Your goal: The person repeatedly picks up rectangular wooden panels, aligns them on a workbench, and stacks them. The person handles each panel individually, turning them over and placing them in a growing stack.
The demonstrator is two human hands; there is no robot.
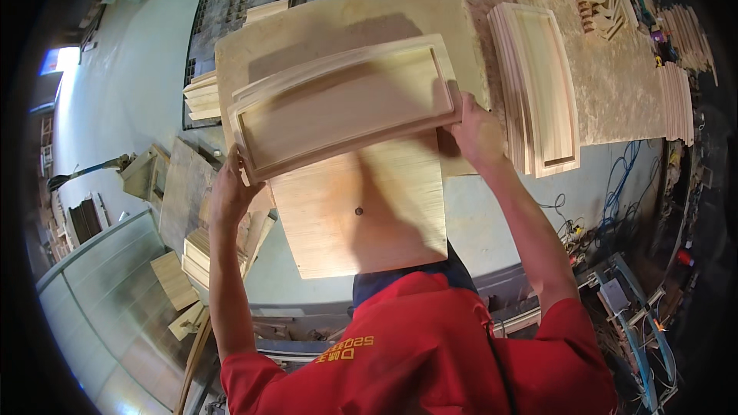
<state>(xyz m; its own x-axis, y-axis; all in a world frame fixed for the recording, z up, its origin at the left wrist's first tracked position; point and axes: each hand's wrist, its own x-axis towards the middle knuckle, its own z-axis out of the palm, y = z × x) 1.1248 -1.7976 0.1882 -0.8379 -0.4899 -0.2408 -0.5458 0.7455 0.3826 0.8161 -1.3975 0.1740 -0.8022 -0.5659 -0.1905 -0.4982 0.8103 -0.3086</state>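
Observation:
Between my hands is a shallow rectangular wooden tray (346,111) with a raised rim, held up slightly tilted, its right end higher in the picture. My left hand (231,190) grips its lower left corner, the fingers partly hidden by the frame. At the opposite end my right hand (478,132) is closed around the right edge. Beneath the tray lies a pale plywood board (323,219) with a small dark hole near its middle. Behind it is a larger wooden worktop (231,54), on which the tray and my arms cast shadows.
A stack of similar wooden trays (565,92) stands on the table to the right. Further right are zigzag-piled wood strips (603,0) and blue cables (621,177) on the floor. Left of me are wood offcuts (175,280) and a dark pallet (231,0).

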